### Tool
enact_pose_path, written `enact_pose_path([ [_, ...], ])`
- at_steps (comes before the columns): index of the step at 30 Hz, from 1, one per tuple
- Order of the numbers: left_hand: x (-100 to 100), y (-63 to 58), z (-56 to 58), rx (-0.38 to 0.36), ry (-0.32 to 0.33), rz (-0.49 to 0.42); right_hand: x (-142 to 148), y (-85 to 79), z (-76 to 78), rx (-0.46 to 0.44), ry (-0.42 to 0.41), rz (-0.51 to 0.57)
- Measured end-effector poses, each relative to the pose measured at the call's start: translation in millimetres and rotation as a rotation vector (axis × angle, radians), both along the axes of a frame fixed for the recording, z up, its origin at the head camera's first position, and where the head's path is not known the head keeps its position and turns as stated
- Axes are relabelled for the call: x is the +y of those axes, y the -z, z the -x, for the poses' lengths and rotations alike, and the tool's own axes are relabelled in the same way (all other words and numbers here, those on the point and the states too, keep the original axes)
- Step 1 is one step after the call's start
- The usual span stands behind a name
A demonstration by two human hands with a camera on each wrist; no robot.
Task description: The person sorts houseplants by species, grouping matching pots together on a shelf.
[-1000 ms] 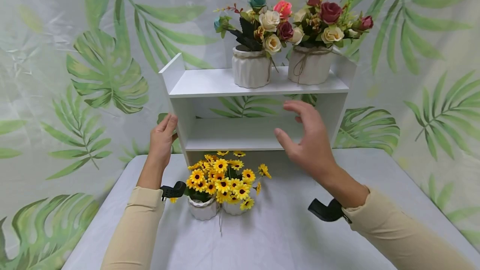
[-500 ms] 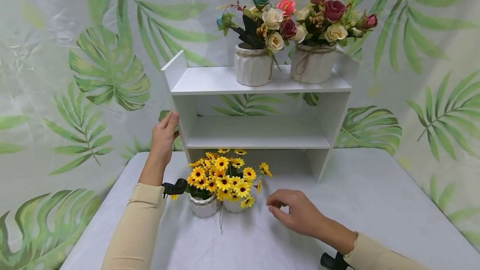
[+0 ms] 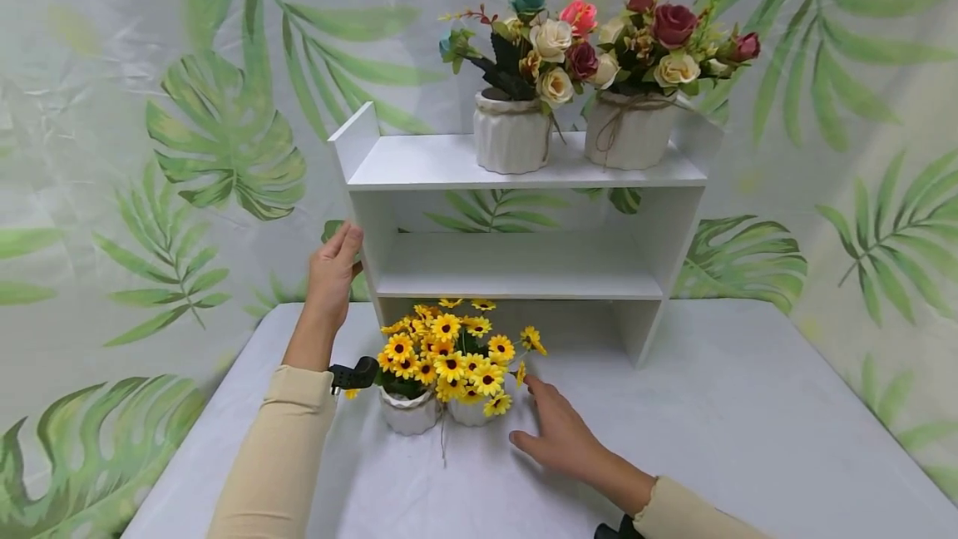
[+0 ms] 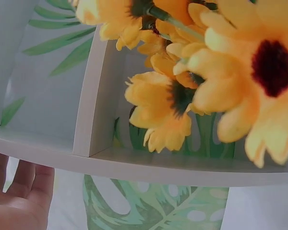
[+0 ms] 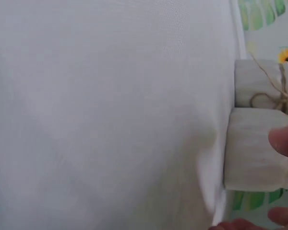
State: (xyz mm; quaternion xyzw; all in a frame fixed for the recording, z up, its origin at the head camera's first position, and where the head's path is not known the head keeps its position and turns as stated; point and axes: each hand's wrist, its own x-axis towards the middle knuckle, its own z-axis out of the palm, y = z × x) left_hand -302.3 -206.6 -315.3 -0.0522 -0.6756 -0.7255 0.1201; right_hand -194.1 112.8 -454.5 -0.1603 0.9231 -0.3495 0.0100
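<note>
My left hand [image 3: 329, 273] rests its fingers against the outer left side of a white shelf [image 3: 516, 264]. In the left wrist view its fingers [image 4: 24, 179] lie against the panel, with their tips hidden behind the edge. Two white pots of yellow sunflowers stand in front of the shelf: a left pot [image 3: 407, 414] and a right pot [image 3: 470, 414]. Beside the right pot, my right hand [image 3: 561, 431] spreads thumb and fingers apart and holds nothing. From the right wrist, its thumb [image 5: 284, 141] appears in front of the nearer pot [image 5: 254, 153].
On the shelf's top board stand two white pots of mixed roses, a left one [image 3: 512, 140] and a right one [image 3: 629, 135]. A white cloth covers the table [image 3: 748, 439]. A leaf-patterned backdrop [image 3: 224, 140] hangs behind.
My right hand has come down from in front of the shelf to the right sunflower pot, and its fingers have spread. The left hand stays at the shelf's side.
</note>
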Motion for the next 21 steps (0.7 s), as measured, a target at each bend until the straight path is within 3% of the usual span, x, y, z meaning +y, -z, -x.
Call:
enact_pose_path([
  [8, 3.2, 0.1, 0.1, -0.016, -0.008, 0.001, -20.5, 2.0, 6.4, -0.027, 0.061, 0.173],
  [13, 2.8, 0.1, -0.2, -0.007, 0.013, -0.004, -38.6, 5.0, 5.9, -0.108, 0.178, 0.341],
  [21, 5.5, 0.9, 1.5, -0.014, 0.015, -0.019, -65.9, 16.8, 14.0, 0.015, 0.181, 0.523],
])
